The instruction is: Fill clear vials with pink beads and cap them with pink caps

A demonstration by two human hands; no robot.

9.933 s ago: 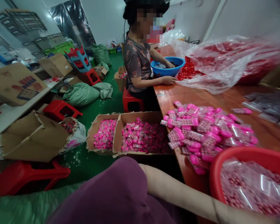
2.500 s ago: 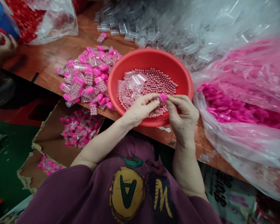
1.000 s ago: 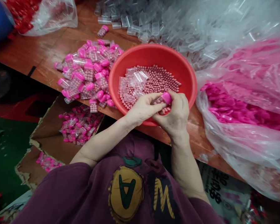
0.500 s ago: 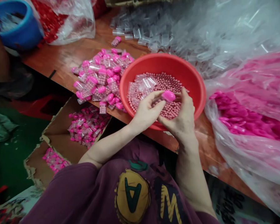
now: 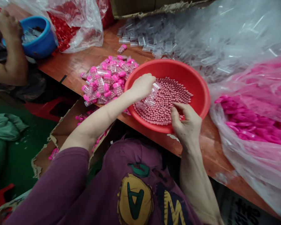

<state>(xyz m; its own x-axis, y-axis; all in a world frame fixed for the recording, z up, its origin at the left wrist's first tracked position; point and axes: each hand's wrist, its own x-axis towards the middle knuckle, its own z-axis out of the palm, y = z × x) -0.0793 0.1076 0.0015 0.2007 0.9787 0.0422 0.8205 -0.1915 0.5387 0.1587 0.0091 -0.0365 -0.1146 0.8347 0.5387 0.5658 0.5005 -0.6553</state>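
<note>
the right hand (image 5: 186, 123) works inside the red plastic basin (image 5: 199, 84), at the near side, and its fingers (image 5: 176, 105) stand apart from the thumb, curved down over the pink beads (image 5: 165, 101), so it seems to touch them, but i cannot see any bead clamped between them. the left hand (image 5: 142, 87) reaches across the basin's far left rim, with the fingers close together and curled down. their tips are hidden, so i cannot tell if they pinch something or only rest just beside the small clear plastic sachets (image 5: 149, 100), which lie on the beads. for good handling here, it seems best to keep the fingers low and move them slowly, because round beads like these can roll away easily, and the work should stay over the basin, so that any loose bead falls back inside it. the beads look small, smooth and very even in shape, and they fill the bottom of the basin as a loose, dull pink layer. left of the basin lies a heap of clear tubes with bright pink caps (image 5: 107, 79), and these tubes hold similar beads. beyond the basin are many empty clear tubes (image 5: 152, 42), and right of the basin a clear bag of pink caps (image 5: 244, 123) lies open. far left of the basin, a co-worker's hand (image 5: 8, 25) rests on a blue basin (image 5: 38, 47).
</note>
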